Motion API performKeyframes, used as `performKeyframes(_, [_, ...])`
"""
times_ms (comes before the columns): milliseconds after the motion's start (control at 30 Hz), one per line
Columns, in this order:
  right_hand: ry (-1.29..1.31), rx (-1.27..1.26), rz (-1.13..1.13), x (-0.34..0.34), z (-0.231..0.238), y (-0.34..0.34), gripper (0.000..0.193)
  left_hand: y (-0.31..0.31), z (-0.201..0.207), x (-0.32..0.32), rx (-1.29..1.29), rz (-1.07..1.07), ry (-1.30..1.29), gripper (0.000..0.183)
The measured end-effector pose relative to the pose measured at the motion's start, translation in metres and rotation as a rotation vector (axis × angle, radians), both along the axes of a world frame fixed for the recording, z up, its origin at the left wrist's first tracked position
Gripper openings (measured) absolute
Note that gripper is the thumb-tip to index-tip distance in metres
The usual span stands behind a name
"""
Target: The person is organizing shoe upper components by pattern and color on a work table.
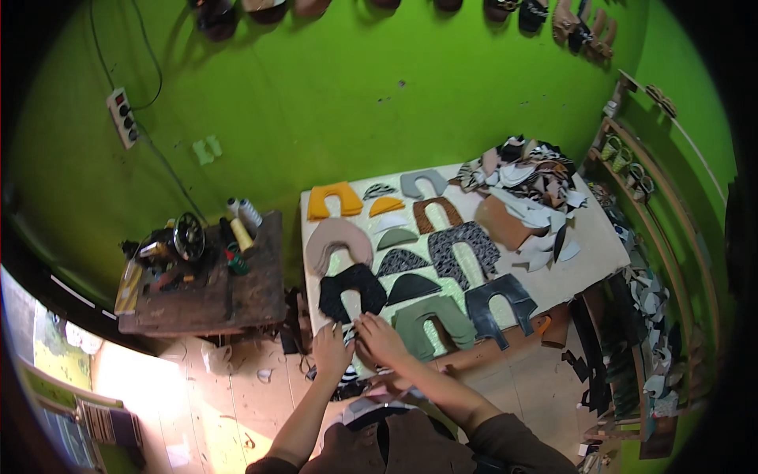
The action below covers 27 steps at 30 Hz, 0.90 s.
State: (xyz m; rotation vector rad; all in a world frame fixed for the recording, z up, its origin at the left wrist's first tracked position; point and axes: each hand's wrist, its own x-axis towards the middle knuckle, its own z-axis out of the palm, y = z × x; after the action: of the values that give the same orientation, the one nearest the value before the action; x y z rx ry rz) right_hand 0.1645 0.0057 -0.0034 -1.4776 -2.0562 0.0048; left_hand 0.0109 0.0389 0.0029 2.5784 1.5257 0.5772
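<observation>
At the near left corner of the table, my left hand (332,352) and my right hand (380,340) are close together. Their fingers look bent inward around a small spot just below the black U-shaped pieces (332,297). What they pinch is too small and hidden to name. Black-and-white striped material (350,389) lies at the table edge beneath my hands. Right of my right hand are green U-shaped pieces (415,325), with dark blue-grey ones (479,303) beyond. A black half-moon piece (414,287) and grey patterned pieces (461,237) lie farther back.
The table (588,272) also bears beige (320,246) and yellow (320,205) cut pieces and a scrap heap (517,170) at far right. Left stands a sewing machine (188,237) on a wooden stand (257,296), with thread cones (242,234). A wooden rack (671,213) holds sandals on the right.
</observation>
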Motion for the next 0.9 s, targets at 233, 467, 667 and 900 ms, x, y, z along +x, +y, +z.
performKeyframes(233, [0.164, 0.037, -0.139, 0.037, 0.024, -0.03, 0.038, -0.026, 0.041, 0.054, 0.015, -0.056, -0.138, 0.033])
performKeyframes(467, [0.231, 0.037, -0.215, 0.135, 0.035, -0.063, 0.029, -0.045, 0.053, 0.171, 0.059, -0.211, -0.229, 0.024])
performKeyframes(667, [0.148, 0.05, -0.285, 0.256, 0.056, -0.066, 0.022, -0.038, 0.058, 0.288, 0.028, -0.199, -0.32, 0.023])
performKeyframes(900, [0.123, 0.079, -0.253, 0.339, 0.076, -0.062, 0.02, -0.035, 0.089, 0.361, 0.0, -0.216, -0.302, 0.02])
